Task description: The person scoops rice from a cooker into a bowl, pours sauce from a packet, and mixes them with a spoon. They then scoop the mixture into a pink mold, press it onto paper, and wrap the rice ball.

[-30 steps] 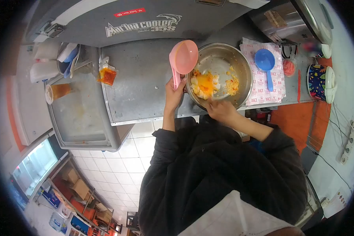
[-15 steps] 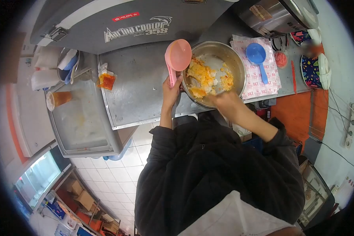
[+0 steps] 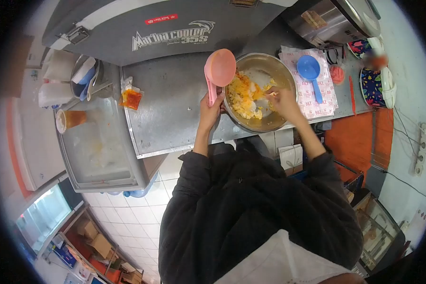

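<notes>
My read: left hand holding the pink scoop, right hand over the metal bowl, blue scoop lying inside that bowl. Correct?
Not quite: the head view shows the blue scoop lying on the printed paper beside the metal bowl, not inside it. The left hand does hold the pink scoop, and the right hand is over the bowl.

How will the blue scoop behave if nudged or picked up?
The blue scoop is probably stiff and light, as it looks like molded plastic. Might pivot if pushed, given the handle sticking out one side. Printed paper under it could slide along.
</notes>
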`<action>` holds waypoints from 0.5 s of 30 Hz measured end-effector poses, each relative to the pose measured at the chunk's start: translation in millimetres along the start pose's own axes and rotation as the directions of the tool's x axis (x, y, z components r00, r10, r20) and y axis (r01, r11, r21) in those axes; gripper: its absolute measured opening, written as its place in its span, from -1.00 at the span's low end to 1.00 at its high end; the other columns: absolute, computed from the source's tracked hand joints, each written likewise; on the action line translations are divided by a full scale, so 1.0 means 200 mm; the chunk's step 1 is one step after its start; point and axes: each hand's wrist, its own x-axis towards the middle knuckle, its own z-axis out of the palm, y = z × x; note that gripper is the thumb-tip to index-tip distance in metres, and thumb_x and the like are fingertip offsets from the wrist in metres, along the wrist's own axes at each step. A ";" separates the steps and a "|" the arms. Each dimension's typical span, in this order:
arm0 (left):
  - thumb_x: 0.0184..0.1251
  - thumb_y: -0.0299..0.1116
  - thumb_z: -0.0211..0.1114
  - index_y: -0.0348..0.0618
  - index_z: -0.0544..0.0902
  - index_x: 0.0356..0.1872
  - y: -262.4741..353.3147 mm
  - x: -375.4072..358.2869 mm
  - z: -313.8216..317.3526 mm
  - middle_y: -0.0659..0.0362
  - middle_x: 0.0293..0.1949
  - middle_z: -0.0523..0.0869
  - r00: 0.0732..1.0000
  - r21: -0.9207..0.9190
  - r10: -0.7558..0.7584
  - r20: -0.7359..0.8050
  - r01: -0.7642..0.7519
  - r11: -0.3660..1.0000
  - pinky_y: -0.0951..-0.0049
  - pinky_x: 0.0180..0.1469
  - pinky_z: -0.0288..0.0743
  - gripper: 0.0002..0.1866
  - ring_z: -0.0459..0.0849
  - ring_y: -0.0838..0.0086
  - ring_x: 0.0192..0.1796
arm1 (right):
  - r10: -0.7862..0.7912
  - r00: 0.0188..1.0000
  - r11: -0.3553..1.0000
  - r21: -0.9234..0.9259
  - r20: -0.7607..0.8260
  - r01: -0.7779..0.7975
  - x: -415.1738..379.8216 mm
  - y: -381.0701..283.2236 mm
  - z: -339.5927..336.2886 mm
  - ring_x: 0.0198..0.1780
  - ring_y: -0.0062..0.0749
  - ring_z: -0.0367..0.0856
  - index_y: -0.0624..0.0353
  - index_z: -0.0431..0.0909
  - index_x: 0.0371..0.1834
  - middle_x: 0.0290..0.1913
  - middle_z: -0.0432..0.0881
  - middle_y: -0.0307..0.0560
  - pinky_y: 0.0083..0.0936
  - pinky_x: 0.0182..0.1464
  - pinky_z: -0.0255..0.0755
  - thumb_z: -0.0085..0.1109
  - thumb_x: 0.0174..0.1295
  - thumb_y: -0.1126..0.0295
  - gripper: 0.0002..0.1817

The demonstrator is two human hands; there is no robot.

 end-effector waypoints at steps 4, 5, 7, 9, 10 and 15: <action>0.30 -0.34 0.18 -0.31 0.44 0.01 -0.02 0.00 -0.01 0.20 -0.33 0.59 0.999 0.010 -0.033 0.007 0.033 0.999 0.59 -0.47 0.51 -0.66 0.54 0.65 -0.53 | -0.324 0.929 0.745 -0.557 0.179 0.367 -0.16 -0.28 0.32 -0.42 -0.15 0.66 0.44 0.36 0.01 -0.55 0.59 0.09 -0.34 -0.42 0.52 0.04 0.06 0.43 -0.57; 0.30 -0.34 0.18 -0.32 0.44 0.02 -0.03 0.00 -0.01 0.20 -0.33 0.59 0.999 0.037 -0.039 0.005 0.039 0.999 0.59 -0.46 0.51 -0.66 0.54 0.65 -0.53 | -0.322 0.931 0.746 -0.561 0.170 0.360 -0.14 -0.28 0.33 -0.42 -0.15 0.66 0.44 0.36 0.01 -0.55 0.59 0.09 -0.34 -0.42 0.52 0.04 0.06 0.43 -0.57; 0.30 -0.34 0.18 -0.32 0.44 0.02 -0.02 0.01 -0.01 0.20 -0.32 0.59 0.999 0.062 -0.045 -0.006 0.046 0.997 0.59 -0.46 0.51 -0.65 0.54 0.65 -0.53 | -0.271 0.946 0.747 -0.580 0.180 0.324 -0.10 -0.35 0.25 -0.44 -0.10 0.65 0.49 0.39 -0.10 -0.55 0.59 0.12 -0.35 -0.43 0.53 0.05 0.03 0.46 -0.63; 0.29 -0.34 0.19 -0.33 0.43 0.03 0.01 -0.03 0.02 0.19 -0.31 0.59 0.999 -0.068 0.032 -0.009 -0.033 0.997 0.59 -0.45 0.51 -0.64 0.55 0.63 -0.52 | -0.311 0.920 0.766 -0.511 0.238 0.391 -0.16 -0.47 0.05 -0.45 -0.08 0.64 0.40 0.40 -0.15 -0.55 0.59 0.09 -0.34 -0.43 0.53 0.04 0.02 0.49 -0.69; 0.29 -0.34 0.19 -0.33 0.43 0.03 -0.01 -0.02 0.01 0.19 -0.31 0.59 0.999 -0.073 0.032 -0.013 -0.033 0.997 0.59 -0.45 0.51 -0.64 0.55 0.63 -0.52 | -0.415 0.887 0.762 -0.456 0.202 0.460 -0.18 -0.46 0.05 -0.45 -0.08 0.64 0.37 0.40 -0.16 -0.56 0.58 0.09 -0.32 -0.43 0.52 0.06 0.01 0.49 -0.70; 0.28 -0.35 0.19 -0.34 0.44 0.01 0.00 -0.02 0.00 0.17 -0.28 0.60 0.999 -0.032 0.033 0.008 -0.033 0.999 0.60 -0.45 0.50 -0.65 0.56 0.62 -0.47 | -0.300 0.914 0.804 -0.444 0.274 0.397 -0.07 -0.34 0.21 -0.44 -0.04 0.62 0.29 0.46 -0.22 -0.57 0.57 0.14 -0.16 -0.37 0.48 0.07 0.04 0.46 -0.78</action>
